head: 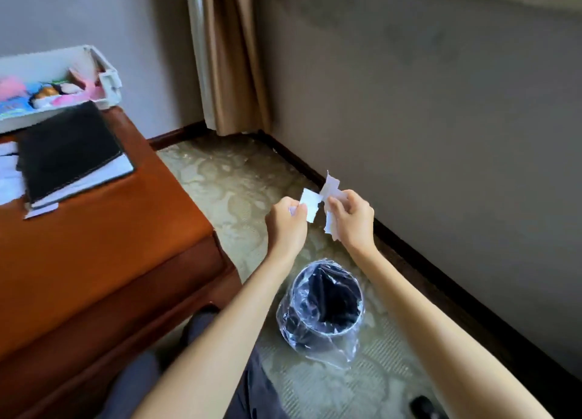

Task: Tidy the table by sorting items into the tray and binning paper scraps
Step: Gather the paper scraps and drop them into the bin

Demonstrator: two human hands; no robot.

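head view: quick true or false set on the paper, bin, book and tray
1. The left hand and right hand both hold paper scraps. True.
2. The bin is lined with a clear bag. True.
3. The bin stands on the table. False: it stands on the carpet beside the table.
4. The book lies inside the tray. False: it lies on the table in front of the tray.
5. The tray holds nothing. False: colourful items lie in it.
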